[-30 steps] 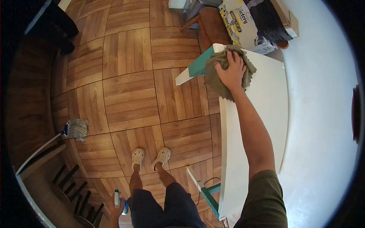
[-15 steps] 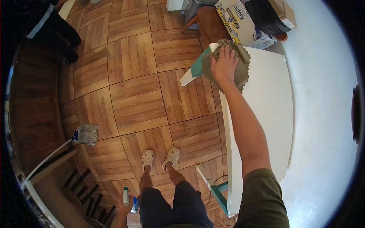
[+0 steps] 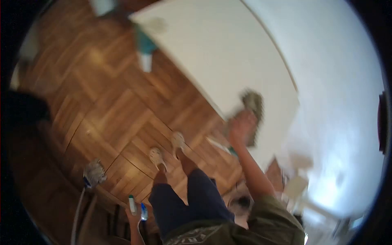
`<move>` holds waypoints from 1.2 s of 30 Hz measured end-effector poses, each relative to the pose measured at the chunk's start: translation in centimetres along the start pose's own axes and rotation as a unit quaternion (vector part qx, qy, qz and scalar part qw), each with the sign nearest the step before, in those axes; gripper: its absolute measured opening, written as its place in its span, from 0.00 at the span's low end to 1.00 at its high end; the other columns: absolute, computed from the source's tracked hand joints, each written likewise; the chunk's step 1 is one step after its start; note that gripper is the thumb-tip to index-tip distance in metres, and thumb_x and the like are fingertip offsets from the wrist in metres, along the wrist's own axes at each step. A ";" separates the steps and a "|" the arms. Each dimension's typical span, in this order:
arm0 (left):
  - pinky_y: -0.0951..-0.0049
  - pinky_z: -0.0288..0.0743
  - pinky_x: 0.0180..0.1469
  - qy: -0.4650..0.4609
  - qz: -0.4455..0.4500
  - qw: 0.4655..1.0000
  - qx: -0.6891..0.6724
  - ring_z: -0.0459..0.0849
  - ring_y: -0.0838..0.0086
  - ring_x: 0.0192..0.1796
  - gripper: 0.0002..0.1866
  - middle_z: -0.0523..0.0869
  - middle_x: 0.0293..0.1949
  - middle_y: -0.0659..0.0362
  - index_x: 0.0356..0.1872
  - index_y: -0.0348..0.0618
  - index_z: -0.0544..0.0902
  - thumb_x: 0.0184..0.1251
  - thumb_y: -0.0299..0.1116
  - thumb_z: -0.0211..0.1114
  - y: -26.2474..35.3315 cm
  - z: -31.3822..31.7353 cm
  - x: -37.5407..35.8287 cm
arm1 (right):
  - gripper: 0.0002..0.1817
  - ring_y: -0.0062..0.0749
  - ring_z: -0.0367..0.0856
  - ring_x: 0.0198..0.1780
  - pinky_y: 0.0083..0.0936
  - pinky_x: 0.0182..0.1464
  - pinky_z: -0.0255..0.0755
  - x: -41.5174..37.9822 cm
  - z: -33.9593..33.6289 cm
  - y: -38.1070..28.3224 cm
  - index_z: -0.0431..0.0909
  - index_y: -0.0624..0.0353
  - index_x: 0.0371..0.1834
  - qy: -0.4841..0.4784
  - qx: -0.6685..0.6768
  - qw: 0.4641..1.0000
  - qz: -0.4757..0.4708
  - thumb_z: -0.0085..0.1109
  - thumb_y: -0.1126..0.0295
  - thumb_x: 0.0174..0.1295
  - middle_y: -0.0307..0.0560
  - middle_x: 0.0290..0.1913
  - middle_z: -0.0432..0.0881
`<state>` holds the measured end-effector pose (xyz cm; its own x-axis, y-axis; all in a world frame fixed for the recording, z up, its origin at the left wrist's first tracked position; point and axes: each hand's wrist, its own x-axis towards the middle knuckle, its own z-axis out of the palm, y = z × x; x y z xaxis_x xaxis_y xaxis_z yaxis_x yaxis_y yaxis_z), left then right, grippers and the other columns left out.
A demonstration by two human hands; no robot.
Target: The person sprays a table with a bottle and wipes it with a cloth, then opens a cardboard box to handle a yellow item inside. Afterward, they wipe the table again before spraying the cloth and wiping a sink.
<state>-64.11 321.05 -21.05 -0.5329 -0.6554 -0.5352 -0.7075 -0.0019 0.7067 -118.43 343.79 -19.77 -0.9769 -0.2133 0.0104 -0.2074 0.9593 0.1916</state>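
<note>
Blurred by motion, my right hand [image 3: 243, 124] presses an olive-green cloth [image 3: 255, 102] with a zigzag edge onto the white tabletop [image 3: 220, 53]. The hand is near the table's close end, beside its floor-side edge. Low on the left, my left hand [image 3: 133, 217] is wrapped around what looks like a spray bottle [image 3: 132, 205], pale with a green tip. A blue part [image 3: 143, 211] shows just beside it. Part of this hand's grip is hidden.
A mop [image 3: 94, 173] stands on the wood-patterned floor [image 3: 110, 106] at left. A green and white table leg [image 3: 145, 47] juts out on the floor side. The pale wall [image 3: 326, 81] borders the table. Blurred items lie at lower right.
The view has turned, so the table now slants across the top. My right hand has drawn the cloth from the table's far end toward my body. My left hand still holds the bottle.
</note>
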 end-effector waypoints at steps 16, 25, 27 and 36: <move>0.69 0.72 0.56 -0.186 0.045 0.975 0.114 0.77 0.73 0.54 0.23 0.80 0.53 0.56 0.61 0.38 0.73 0.69 0.33 0.66 8.3 2.2 7.7 | 0.37 0.65 0.62 0.69 0.50 0.63 0.66 -12.5 3.9 28.7 0.44 0.55 0.79 -0.064 0.214 0.908 0.355 0.42 0.49 0.74 0.61 0.75 0.57; 0.71 0.76 0.48 -0.187 0.038 0.966 0.173 0.81 0.73 0.44 0.16 0.84 0.41 0.56 0.50 0.34 0.79 0.65 0.28 0.68 20.1 12.7 3.5 | 0.33 0.63 0.74 0.60 0.51 0.59 0.69 -8.3 6.6 32.4 0.48 0.58 0.77 0.000 0.387 0.837 0.388 0.42 0.54 0.75 0.66 0.65 0.72; 0.69 0.77 0.43 -0.170 0.039 0.983 0.061 0.81 0.74 0.38 0.08 0.85 0.35 0.58 0.42 0.36 0.82 0.64 0.28 0.63 21.1 17.4 0.8 | 0.31 0.66 0.73 0.61 0.48 0.63 0.66 -0.5 3.9 36.4 0.52 0.66 0.73 -0.009 0.469 0.793 0.389 0.46 0.60 0.73 0.68 0.61 0.73; 0.70 0.78 0.38 -0.225 -0.056 0.924 0.305 0.84 0.75 0.36 0.07 0.85 0.32 0.61 0.38 0.36 0.82 0.60 0.27 0.68 26.0 29.8 -4.2 | 0.37 0.76 0.48 0.74 0.57 0.74 0.52 2.6 6.0 41.9 0.61 0.77 0.68 0.017 0.485 0.864 0.131 0.56 0.57 0.65 0.78 0.73 0.50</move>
<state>-94.09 346.22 -14.24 -0.4828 -0.2962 -0.8241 -0.8264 0.4656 0.3167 -129.96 384.54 -17.63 -0.9982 0.0451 -0.0401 0.0601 0.6751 -0.7352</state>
